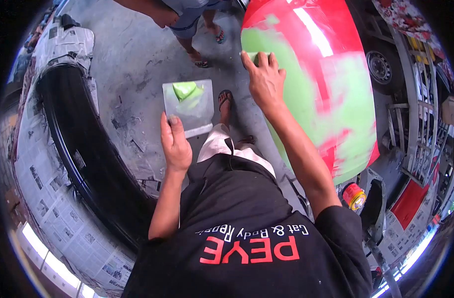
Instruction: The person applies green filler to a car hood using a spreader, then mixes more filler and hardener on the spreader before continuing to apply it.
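Observation:
My left hand [175, 141] grips the lower edge of a flat, whitish mixing plate [189, 116], its thumb on top. A lump of bright green putty [185, 91] lies on the plate's upper part. My right hand [265, 79] holds a pale green spreader [257, 55] between thumb and fingers, at the left edge of a red car panel [340, 30]. Light green filler [355, 94] covers much of the panel in patches, with red showing between them. The spreader's working edge is partly hidden by my fingers.
Another person [184, 22] stands at the top. A long black bumper [83, 134] lies at the left beside newspaper sheets [58, 208]. A red-and-yellow can [354, 197] sits below the panel. A wheel [380, 67] and metal racks [416, 104] are at the right.

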Motion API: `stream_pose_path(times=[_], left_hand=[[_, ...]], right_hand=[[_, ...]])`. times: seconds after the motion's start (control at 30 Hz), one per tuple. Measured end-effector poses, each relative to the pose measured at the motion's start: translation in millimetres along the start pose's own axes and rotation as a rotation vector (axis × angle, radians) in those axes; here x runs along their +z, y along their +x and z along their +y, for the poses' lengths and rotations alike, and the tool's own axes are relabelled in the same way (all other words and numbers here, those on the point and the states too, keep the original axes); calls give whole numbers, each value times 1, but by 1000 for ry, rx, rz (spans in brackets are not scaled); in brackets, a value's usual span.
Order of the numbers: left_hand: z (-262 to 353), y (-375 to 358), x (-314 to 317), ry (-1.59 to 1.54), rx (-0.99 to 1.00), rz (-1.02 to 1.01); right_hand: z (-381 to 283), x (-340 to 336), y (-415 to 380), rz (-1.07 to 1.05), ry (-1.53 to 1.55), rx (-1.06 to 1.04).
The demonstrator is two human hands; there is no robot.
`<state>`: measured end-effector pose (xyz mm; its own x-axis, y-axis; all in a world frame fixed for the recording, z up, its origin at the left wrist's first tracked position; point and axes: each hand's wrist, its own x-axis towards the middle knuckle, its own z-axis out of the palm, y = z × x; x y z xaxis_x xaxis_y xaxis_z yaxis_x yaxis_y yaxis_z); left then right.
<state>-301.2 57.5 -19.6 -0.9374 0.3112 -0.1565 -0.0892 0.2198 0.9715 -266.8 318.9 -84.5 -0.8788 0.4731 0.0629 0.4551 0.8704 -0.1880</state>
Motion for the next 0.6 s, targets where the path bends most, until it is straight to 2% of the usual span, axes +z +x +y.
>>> stream_pose_path(times=[0.23, 0.6], left_hand=[[-12, -11, -10, 15, -121, -41], [-14, 10, -17, -16, -233, -6]], right_hand=[[21, 87, 84, -51, -256, -21], [28, 104, 121, -25, -281, -84]])
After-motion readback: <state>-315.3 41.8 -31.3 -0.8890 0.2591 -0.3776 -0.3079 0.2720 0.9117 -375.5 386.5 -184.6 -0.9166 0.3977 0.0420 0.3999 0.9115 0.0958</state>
